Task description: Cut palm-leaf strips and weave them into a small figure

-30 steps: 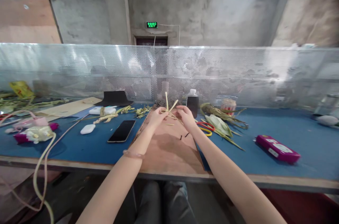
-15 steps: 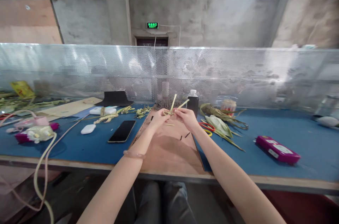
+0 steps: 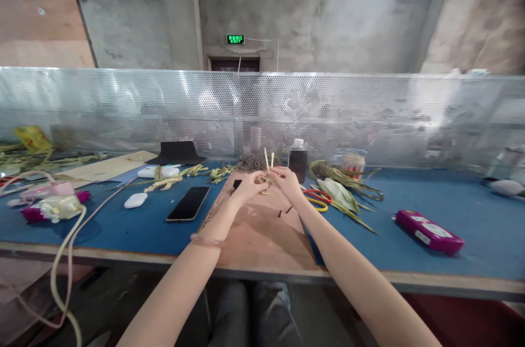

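Observation:
Pale yellow-green plant strips (image 3: 266, 160), apparently dried husk or straw, are pinched in both my hands above a brown board (image 3: 262, 243). Two ends stick up side by side, and a small loop shows between the fingers. My left hand (image 3: 247, 187) is closed on the lower part of the strips at the left. From the right, my right hand (image 3: 287, 180) grips the same piece near the base of the upright ends. The fingers hide exactly how the strips cross. Dark short bits (image 3: 280, 213) lie on the board below.
Right of the board are red-and-yellow-handled scissors (image 3: 322, 206), dried husks (image 3: 339, 194), a dark bottle (image 3: 298, 164) and a magenta pack (image 3: 429, 231). To the left lie a phone (image 3: 187, 204), a white case (image 3: 135, 200), plant pieces (image 3: 164, 183) and cables (image 3: 61, 254). A perforated metal screen (image 3: 164, 101) stands behind.
The two strip ends, spread apart and leaning right before, now stand nearly upright and close together. My right hand has shifted slightly left, and a loop shows between my hands.

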A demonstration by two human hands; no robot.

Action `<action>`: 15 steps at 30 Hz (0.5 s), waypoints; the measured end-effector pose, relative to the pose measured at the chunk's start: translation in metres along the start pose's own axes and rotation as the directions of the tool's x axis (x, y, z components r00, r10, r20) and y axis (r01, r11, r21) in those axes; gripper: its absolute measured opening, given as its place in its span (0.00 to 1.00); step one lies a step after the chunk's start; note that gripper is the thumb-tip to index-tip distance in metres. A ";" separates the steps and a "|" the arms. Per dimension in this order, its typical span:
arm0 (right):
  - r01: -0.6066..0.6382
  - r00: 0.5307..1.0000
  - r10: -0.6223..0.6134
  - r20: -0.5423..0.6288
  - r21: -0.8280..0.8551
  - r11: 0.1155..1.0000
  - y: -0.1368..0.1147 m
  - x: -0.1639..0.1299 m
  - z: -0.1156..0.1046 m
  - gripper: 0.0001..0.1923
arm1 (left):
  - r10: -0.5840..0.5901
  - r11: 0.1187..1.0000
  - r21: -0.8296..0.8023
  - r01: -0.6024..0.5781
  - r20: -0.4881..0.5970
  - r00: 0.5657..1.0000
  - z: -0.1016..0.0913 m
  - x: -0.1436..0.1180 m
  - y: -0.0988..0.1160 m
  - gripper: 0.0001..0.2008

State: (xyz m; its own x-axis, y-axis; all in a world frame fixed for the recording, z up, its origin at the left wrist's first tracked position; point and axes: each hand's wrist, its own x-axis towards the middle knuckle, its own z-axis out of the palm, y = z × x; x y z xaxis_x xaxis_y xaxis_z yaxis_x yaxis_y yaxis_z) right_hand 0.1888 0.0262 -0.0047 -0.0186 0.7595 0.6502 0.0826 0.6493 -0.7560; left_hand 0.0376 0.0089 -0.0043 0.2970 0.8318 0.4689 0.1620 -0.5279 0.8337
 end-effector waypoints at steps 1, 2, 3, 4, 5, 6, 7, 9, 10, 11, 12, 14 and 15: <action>-0.032 0.999 0.031 0.025 0.052 0.998 0.000 0.000 0.000 0.13 | -0.003 1.000 -0.004 0.003 0.003 1.000 0.000 0.000 0.000 0.16; -0.064 0.997 0.058 0.057 0.112 0.992 0.000 -0.001 0.001 0.16 | -0.006 1.000 -0.008 0.006 0.007 1.000 0.000 0.000 0.001 0.16; -0.092 0.993 0.078 0.084 0.171 0.981 0.000 -0.001 0.001 0.21 | -0.010 1.000 -0.011 0.010 0.011 1.000 0.001 0.000 0.001 0.17; -0.107 0.992 0.089 0.094 0.219 0.970 0.000 -0.001 0.002 0.27 | -0.012 1.000 -0.013 0.013 0.016 1.000 0.001 -0.001 0.001 0.17; -0.109 0.992 0.090 0.086 0.250 0.962 0.000 -0.001 0.002 0.33 | -0.013 1.000 -0.012 0.013 0.019 1.000 0.000 -0.001 0.001 0.17; -0.098 0.994 0.084 0.064 0.263 0.960 0.000 -0.001 0.002 0.39 | -0.013 1.000 -0.010 0.013 0.022 1.000 0.000 -0.001 0.001 0.17; -0.083 0.996 0.075 0.038 0.265 0.961 0.000 -0.001 0.003 0.43 | -0.013 1.000 -0.007 0.013 0.021 1.000 0.000 -0.001 0.001 0.17; -0.057 0.998 0.059 0.002 0.258 0.964 0.001 -0.001 0.004 0.47 | -0.013 1.000 0.004 0.013 0.018 1.000 0.001 -0.002 0.001 0.16; -0.046 0.999 0.049 -0.004 0.251 0.967 0.002 -0.001 0.004 0.46 | -0.013 1.000 0.007 0.013 0.021 1.000 0.001 -0.002 0.002 0.16; -0.037 0.999 0.038 -0.002 0.236 0.971 0.003 0.000 0.003 0.45 | -0.013 1.000 0.004 0.013 0.028 1.000 0.002 -0.002 0.002 0.16; -0.025 1.000 0.026 -0.001 0.209 0.978 0.004 0.000 0.003 0.42 | -0.017 1.000 -0.003 0.017 0.034 0.999 0.002 -0.002 0.003 0.15; 0.011 1.000 -0.010 -0.011 0.112 0.994 0.005 0.001 0.002 0.33 | -0.032 0.999 -0.021 0.032 0.032 0.999 0.004 -0.003 0.005 0.12; 0.037 0.999 -0.036 -0.015 0.051 0.998 0.005 0.001 0.001 0.27 | -0.040 0.999 -0.030 0.040 0.021 0.999 0.004 -0.003 0.006 0.11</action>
State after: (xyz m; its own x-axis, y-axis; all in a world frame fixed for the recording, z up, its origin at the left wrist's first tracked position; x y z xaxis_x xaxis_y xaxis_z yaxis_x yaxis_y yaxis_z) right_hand 0.1880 0.0305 -0.0082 -0.0066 0.7348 0.6782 0.0306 0.6780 -0.7344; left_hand 0.0412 0.0023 -0.0019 0.3102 0.8483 0.4291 0.1451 -0.4883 0.8605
